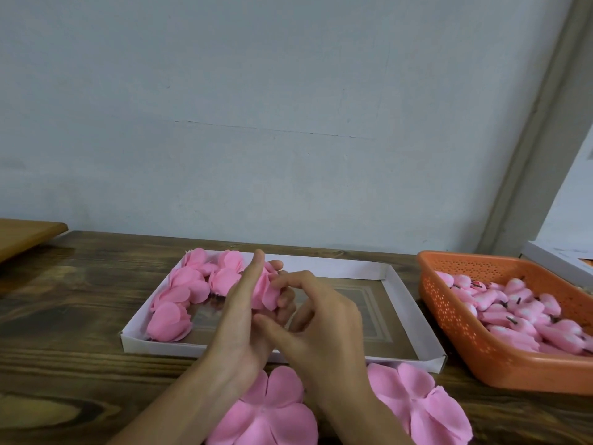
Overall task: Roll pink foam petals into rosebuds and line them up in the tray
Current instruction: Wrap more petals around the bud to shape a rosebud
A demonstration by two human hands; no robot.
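Above the white cardboard tray (402, 295) my left hand (244, 316) holds a pink foam rosebud (266, 289), fingers wrapped round it. My right hand (321, 319) is beside it, its curled fingertips touching the bud's right side. Several finished rosebuds (179, 297) lie in two rows at the tray's left end. Flat pink petal pieces (269, 412) lie on the wooden table in front of the tray, partly under my forearms, and another flat petal piece (417, 403) lies to the right.
An orange perforated plastic basket (449, 303) at the right holds several small pink bud cores with dark stems. A white box edge (555, 258) sits behind it. A light wooden board (25, 232) is at the far left. A pale wall stands behind the table.
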